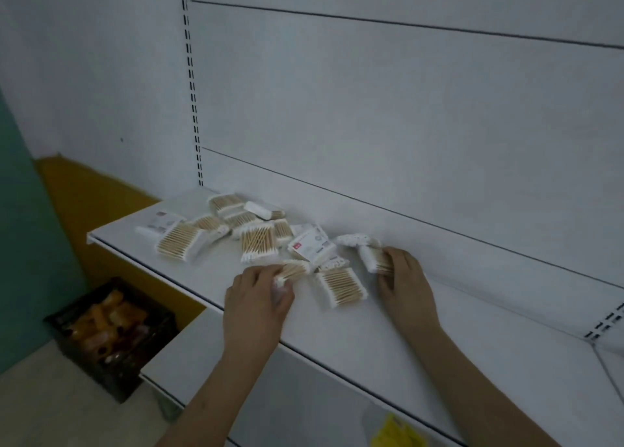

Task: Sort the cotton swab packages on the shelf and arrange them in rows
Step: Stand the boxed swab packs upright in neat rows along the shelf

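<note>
Left hand gripping swab pack (sticks pointing up-right); right hand clasping another pack

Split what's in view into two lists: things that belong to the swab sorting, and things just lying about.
Job:
cotton swab packages, scattered in a heap
shelf
left hand, gripping one pack
right hand, gripping another

Lying about:
black crate of orange items on the floor
yellow item on the lower shelf

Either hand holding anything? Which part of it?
Left hand pinches a swab package by its near end. Right hand grips another swab package at its right end. Both sit low over the shelf.
</note>
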The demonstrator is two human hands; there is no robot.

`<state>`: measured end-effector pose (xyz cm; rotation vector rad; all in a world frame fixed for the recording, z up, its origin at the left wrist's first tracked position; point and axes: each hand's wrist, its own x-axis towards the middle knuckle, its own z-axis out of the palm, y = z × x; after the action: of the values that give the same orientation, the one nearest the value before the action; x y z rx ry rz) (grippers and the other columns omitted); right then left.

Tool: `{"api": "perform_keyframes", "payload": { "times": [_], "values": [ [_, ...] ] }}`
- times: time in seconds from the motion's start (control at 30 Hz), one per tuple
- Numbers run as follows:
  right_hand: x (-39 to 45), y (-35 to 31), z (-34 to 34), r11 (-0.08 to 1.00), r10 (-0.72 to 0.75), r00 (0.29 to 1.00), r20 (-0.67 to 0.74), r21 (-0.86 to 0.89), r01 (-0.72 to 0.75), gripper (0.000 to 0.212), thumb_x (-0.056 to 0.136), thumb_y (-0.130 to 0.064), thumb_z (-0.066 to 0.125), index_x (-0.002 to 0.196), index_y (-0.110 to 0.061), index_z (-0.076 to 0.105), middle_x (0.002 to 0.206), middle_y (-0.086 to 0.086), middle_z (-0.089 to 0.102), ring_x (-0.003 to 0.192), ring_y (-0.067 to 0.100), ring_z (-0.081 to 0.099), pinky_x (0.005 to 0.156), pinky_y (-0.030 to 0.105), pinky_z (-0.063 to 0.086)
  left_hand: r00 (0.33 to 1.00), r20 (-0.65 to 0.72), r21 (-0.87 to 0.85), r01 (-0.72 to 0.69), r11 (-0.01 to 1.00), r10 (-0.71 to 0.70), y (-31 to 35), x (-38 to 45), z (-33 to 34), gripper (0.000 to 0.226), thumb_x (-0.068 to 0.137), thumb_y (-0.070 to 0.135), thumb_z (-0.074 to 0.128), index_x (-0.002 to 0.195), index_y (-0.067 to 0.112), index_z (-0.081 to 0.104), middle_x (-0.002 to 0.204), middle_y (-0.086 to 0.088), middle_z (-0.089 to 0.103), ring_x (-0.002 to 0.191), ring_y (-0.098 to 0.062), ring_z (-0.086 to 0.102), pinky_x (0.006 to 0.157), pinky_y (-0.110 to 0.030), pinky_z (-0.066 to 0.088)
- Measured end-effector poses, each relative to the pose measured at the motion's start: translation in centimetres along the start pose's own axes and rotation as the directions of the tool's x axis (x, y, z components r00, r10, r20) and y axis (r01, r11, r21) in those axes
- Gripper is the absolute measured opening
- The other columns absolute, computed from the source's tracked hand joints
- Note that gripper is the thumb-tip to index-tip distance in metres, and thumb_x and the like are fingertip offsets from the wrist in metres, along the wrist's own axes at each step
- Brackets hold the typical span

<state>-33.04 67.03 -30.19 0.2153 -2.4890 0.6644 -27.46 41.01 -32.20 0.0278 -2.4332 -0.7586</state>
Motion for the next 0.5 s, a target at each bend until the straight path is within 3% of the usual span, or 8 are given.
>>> {"api": "perform_keyframes", "payload": {
  "times": [0.1,0.23,0.37,0.5],
  "values": [
    [-0.1,-0.2,-0.4,0.997,-0.005,1.0,0.002,0.077,0.005,0.034,0.089,-0.015,0.064,0.122,-0.017,0.056,0.118,-0.001,0.059,0.103,0.018,0.055,0.077,0.028,0.043,1.0,0.008,-0.089,-0.009,0.996,0.01,0.1,0.0,-0.4,0.035,0.096,0.048,0.048,0.113,0.019,0.061,0.107,-0.002,0.059,0.092,-0.021,0.058,0.078,-0.037,0.049],
    [0.1,-0.2,-1.0,0.983,-0.009,1.0,0.021,0.183,0.005,0.027,0.092,-0.022,0.057,0.119,-0.018,0.056,0.11,-0.004,0.059,0.094,0.011,0.057,0.077,0.021,0.04,0.993,0.089,-0.238,0.1,0.966,-0.081,0.4,1.2,-1.3,0.028,0.095,0.035,0.059,0.111,0.012,0.058,0.105,-0.004,0.055,0.096,-0.021,0.056,0.078,-0.028,0.04],
    [-0.1,-0.7,-2.2,0.922,0.169,0.985,0.029,0.349,-0.168,0.027,0.094,-0.014,0.056,0.117,-0.025,0.049,0.099,-0.008,0.064,0.083,-0.004,0.062,0.073,0.021,0.047,0.987,0.106,-0.384,0.151,0.911,-0.119,2.5,1.8,-2.9,0.014,0.094,0.024,0.063,0.105,0.019,0.057,0.091,0.004,0.057,0.082,-0.009,0.056,0.065,-0.015,0.039],
    [-1.4,-0.2,-5.5,0.813,0.291,0.957,0.007,0.526,-0.251,0.025,0.094,-0.016,0.062,0.116,-0.025,0.056,0.094,-0.016,0.068,0.083,-0.001,0.065,0.073,0.021,0.055,0.988,0.15,-0.561,0.101,0.822,-0.02,6.9,1.8,-3.4,0.016,0.089,0.022,0.069,0.099,0.026,0.058,0.082,0.012,0.062,0.069,-0.001,0.057,0.06,-0.007,0.042]
  ]
}}
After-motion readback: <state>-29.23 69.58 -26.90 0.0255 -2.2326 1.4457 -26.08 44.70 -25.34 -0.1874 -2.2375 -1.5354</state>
